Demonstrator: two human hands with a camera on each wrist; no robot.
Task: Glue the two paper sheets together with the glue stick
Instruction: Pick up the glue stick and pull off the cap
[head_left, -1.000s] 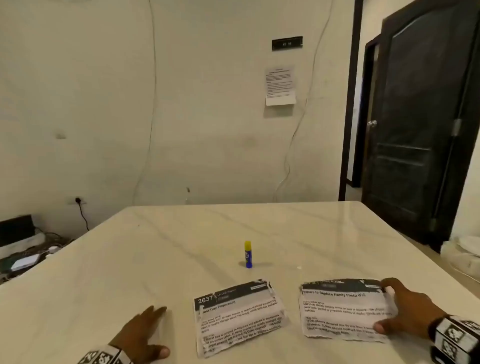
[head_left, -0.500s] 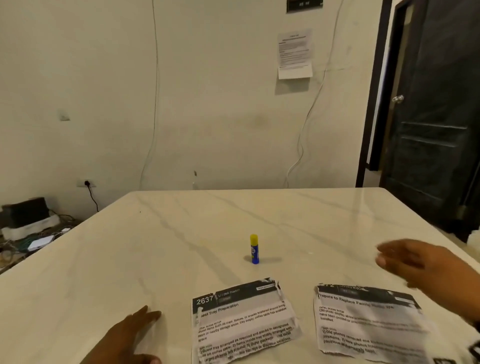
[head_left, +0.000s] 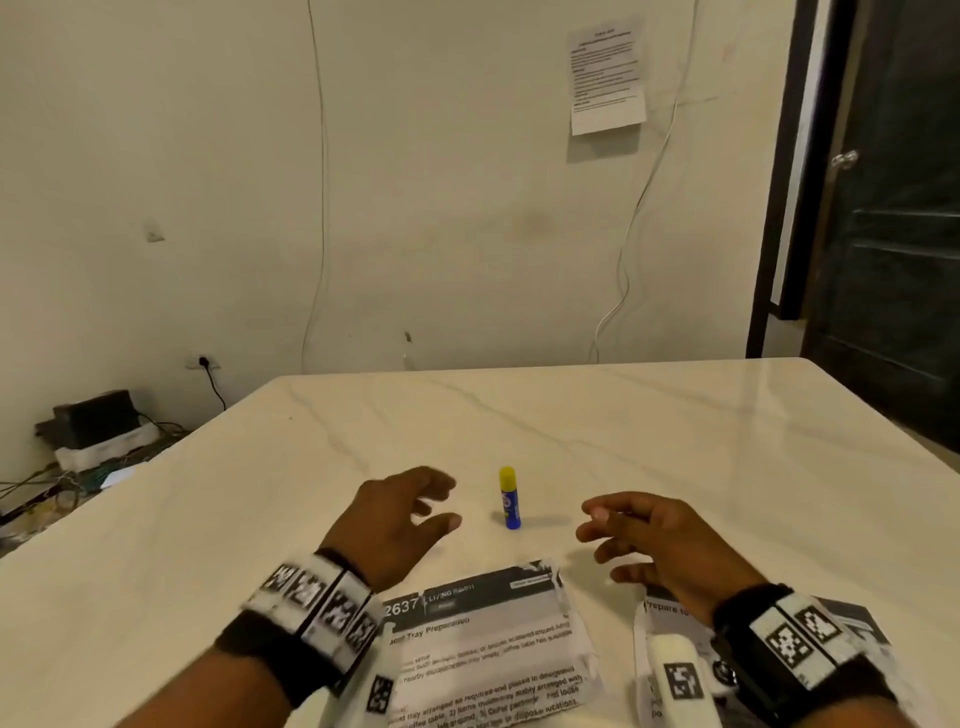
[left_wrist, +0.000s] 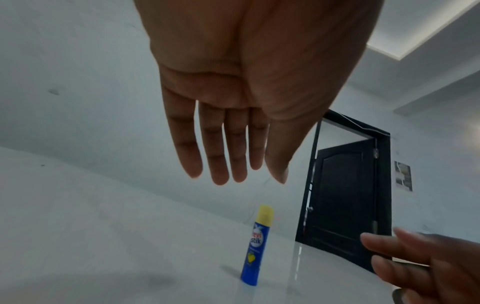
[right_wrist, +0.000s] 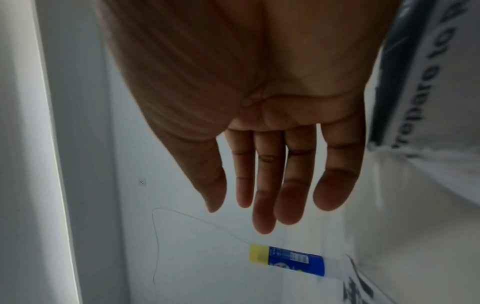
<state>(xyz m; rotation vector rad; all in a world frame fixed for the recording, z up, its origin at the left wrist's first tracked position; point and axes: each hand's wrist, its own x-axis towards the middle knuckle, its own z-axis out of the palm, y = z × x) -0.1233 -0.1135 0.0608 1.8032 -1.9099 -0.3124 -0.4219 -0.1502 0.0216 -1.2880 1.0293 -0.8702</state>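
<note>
Your glue stick (head_left: 509, 499) stands upright on the marble table (head_left: 675, 441), long axis vertical, yellow cap at the top and blue body at the base, with a slight lean visible in the left wrist view (left_wrist: 257, 246). In the right wrist view (right_wrist: 287, 260) it appears sideways, which is the camera's roll; the cap end points away from the tabletop there too.

Your left hand (head_left: 400, 514) hovers just left of the stick, apart from it, fingers extended and loosely spread, thumb set off from the rest, holding nothing. The left wrist view shows the fingers (left_wrist: 215, 148) straight, with the stick beyond the fingertips.

Your right hand (head_left: 660, 540) hovers just right of the stick, also apart from it, fingers relaxed and a little separated, empty. The right wrist view shows its fingers (right_wrist: 267, 174) straight and slightly fanned.

The stick lies between both hands, beyond the two sheets.

The left sheet (head_left: 488, 644), headed "2637", lies flat near the table's front edge, its printed heading on the far side. The right sheet (head_left: 670, 613), starting "Prepare", lies beside it, apart from it, partly covered by your right wrist. Both have torn, ragged edges.
</note>
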